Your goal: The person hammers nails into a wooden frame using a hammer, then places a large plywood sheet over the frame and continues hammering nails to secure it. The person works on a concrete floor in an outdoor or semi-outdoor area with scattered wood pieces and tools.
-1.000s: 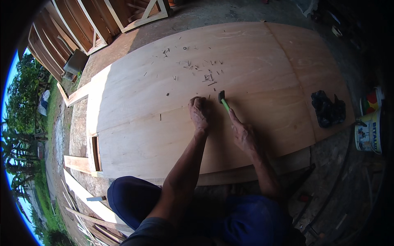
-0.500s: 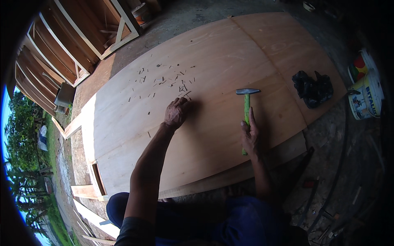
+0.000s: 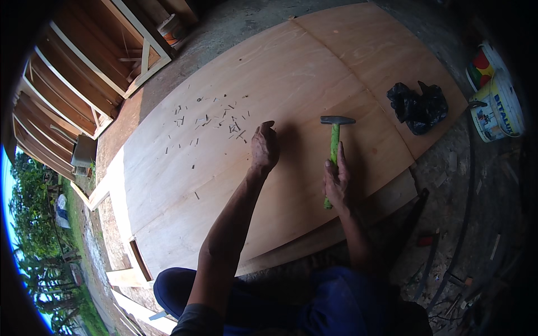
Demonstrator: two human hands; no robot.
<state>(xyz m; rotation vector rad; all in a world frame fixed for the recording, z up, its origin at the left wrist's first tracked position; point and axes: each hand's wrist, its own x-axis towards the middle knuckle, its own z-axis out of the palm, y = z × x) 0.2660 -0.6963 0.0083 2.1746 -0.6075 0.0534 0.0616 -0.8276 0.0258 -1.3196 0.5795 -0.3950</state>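
Note:
A hammer (image 3: pixel 335 140) with a dark metal head and a bright green handle is in my right hand (image 3: pixel 337 182), its head pointing away from me. The index finger lies stretched along the handle. My left hand (image 3: pixel 265 148) hovers over the plywood sheet (image 3: pixel 280 201), its fingers drawn together in a pinch. Whatever they hold is too small or hidden to make out. Just left of that hand, loose nails (image 3: pixel 234 129) lie scattered over the wood. A few single nails lie nearer to me.
On the sheet's right part rests a crumpled black plastic bag (image 3: pixel 417 107). Beyond the right edge stands a white bucket (image 3: pixel 496 109) with coloured printing. Wooden frames (image 3: pixel 84 67) lean at the far left. Dark strips and scraps cover the floor at right.
My left hand has lifted away from the scattered nails and moved to the right, toward the hammer. The right hand keeps its hold on the hammer. The whole view has shifted slightly.

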